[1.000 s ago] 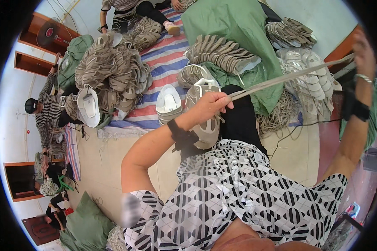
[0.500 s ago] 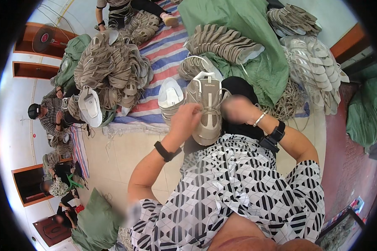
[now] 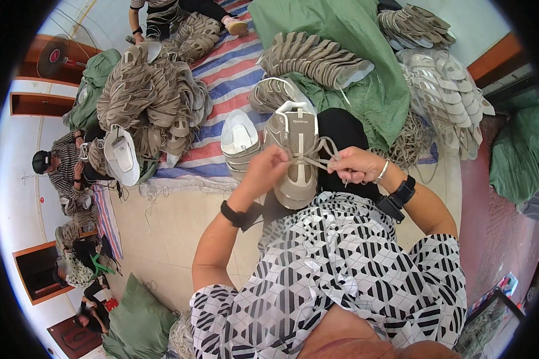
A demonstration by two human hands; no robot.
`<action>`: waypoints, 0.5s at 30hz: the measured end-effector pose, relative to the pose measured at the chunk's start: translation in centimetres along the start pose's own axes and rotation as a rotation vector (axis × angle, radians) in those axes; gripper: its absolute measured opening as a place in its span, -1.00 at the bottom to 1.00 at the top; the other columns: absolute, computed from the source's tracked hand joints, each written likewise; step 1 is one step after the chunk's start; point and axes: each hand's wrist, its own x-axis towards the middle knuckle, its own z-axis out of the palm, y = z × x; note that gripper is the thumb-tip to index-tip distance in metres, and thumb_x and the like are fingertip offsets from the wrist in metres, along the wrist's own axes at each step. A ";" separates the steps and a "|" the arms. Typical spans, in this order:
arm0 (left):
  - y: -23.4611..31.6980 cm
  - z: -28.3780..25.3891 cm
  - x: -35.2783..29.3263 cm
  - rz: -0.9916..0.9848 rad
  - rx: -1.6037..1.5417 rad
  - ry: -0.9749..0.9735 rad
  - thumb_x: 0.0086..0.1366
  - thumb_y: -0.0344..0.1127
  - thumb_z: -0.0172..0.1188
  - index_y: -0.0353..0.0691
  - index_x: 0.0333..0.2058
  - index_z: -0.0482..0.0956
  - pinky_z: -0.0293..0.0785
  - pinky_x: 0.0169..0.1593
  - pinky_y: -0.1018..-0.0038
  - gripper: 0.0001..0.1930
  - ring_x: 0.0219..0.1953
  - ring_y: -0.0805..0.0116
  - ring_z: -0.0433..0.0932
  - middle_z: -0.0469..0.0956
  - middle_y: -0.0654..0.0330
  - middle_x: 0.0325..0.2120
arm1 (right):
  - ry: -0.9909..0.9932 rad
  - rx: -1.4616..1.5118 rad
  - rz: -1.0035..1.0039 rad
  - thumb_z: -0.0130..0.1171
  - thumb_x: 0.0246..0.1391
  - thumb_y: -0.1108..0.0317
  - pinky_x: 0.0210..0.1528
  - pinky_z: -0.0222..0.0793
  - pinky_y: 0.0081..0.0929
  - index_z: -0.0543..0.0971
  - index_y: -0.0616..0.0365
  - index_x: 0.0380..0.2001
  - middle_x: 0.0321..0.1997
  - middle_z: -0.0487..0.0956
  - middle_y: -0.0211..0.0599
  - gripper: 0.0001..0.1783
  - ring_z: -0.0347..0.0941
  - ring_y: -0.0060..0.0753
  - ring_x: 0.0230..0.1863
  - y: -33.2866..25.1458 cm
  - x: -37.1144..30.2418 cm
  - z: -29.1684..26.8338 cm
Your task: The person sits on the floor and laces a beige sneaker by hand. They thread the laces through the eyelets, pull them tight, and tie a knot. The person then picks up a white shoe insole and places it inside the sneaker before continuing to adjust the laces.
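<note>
A taupe and white shoe upper (image 3: 299, 179) lies over my lap, its white-edged collar pointing away and its toe toward me. My left hand (image 3: 265, 173) is closed at its left edge, fingertips pinching the beige shoelace close to the lacing. To the right of the upper, my right hand (image 3: 356, 166) grips the beige shoelace (image 3: 318, 160), which runs taut to the middle of the lacing. A loop of lace stands up beside the right fingers. Another upper with a white inside (image 3: 240, 131) sits just left of the one I work on.
Stacked shoe uppers (image 3: 314, 58) rest on a green sack (image 3: 374, 113) ahead. Further piles (image 3: 153, 96) cover the striped sheet (image 3: 227, 78) at left. Tangled laces (image 3: 410, 143) lie to the right. Several other people sit along the left side and far edge.
My right hand has turned and moved slightly right, drawing the laces out from the upper; a loop now shows. My left hand stays near the lacing. The view has shifted slightly.
</note>
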 end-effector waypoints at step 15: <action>2.3 3.0 -2.2 0.221 0.511 0.317 -0.05 -0.15 0.37 -0.16 0.12 0.29 0.24 0.14 0.21 -0.26 0.12 -0.01 0.23 0.29 0.00 0.05 | -0.037 0.283 -0.349 0.02 0.22 0.23 -0.83 -0.04 -0.81 0.49 0.18 -0.39 -0.74 0.32 -0.54 -0.76 0.01 -0.81 -0.84 -3.4 -1.8 -4.8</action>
